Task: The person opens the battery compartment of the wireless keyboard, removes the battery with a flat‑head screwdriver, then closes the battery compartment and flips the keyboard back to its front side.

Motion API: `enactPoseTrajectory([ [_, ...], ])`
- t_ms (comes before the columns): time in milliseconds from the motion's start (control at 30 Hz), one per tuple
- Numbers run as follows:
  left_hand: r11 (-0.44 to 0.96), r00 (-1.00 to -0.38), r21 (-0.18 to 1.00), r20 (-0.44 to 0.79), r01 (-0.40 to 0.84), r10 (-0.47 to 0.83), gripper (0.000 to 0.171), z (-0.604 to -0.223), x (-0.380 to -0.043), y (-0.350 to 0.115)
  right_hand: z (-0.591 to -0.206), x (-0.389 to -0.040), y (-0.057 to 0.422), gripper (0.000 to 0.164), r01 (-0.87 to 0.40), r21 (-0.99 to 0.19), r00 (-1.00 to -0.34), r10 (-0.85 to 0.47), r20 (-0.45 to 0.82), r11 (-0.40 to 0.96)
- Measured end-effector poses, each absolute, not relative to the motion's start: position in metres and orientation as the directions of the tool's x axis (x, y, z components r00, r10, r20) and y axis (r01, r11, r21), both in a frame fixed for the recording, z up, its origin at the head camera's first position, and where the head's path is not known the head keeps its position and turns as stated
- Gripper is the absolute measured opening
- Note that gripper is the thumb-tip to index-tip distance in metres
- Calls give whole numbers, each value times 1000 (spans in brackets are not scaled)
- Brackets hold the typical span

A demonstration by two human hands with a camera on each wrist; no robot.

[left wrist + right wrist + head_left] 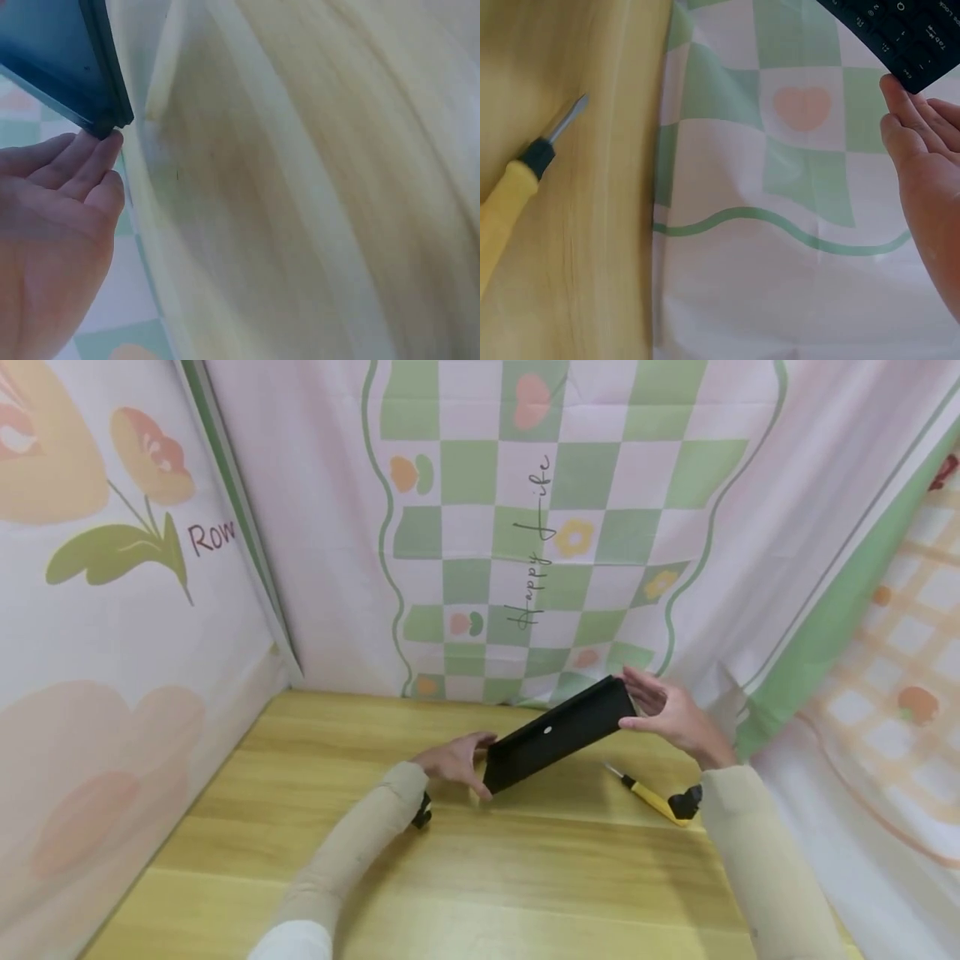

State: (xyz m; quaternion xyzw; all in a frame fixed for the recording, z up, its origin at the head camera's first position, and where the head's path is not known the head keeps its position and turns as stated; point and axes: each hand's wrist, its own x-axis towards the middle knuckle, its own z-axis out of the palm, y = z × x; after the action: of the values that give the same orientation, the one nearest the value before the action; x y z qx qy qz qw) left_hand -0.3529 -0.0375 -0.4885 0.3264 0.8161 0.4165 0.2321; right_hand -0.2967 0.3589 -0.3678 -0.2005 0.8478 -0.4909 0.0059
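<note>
A black keyboard is held up over the wooden table, slanted, its right end higher than its left. Its plain underside, with a small white spot, faces the head camera; the right wrist view catches keys on the far side. My left hand grips the lower left end between thumb and fingers. At the raised right end, my right hand holds the corner, thumb on the near side and fingers behind. Below the right hand lies a screwdriver with a yellow handle, black collar and metal tip.
The wooden table runs back to a curtain with green and white checks. Another printed cloth hangs along the left side, and more cloth hangs at the right.
</note>
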Motion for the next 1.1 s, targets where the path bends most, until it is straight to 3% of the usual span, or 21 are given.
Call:
enactPoseTrajectory([
  [367,472,-711,785,-57,402,701,121,-471,-347,-95,-389,-294,347,113,-428,-694,-855,-508,104,579],
  [800,542,-755,729,-53,418,654,131,-470,-334,-132,-434,-287,321,129,-506,-490,-839,-536,89,710],
  [1100,572,-774,701,-44,426,631,134,-480,-328,-140,-464,-290,306,134,-500,-479,-841,-536,71,722],
])
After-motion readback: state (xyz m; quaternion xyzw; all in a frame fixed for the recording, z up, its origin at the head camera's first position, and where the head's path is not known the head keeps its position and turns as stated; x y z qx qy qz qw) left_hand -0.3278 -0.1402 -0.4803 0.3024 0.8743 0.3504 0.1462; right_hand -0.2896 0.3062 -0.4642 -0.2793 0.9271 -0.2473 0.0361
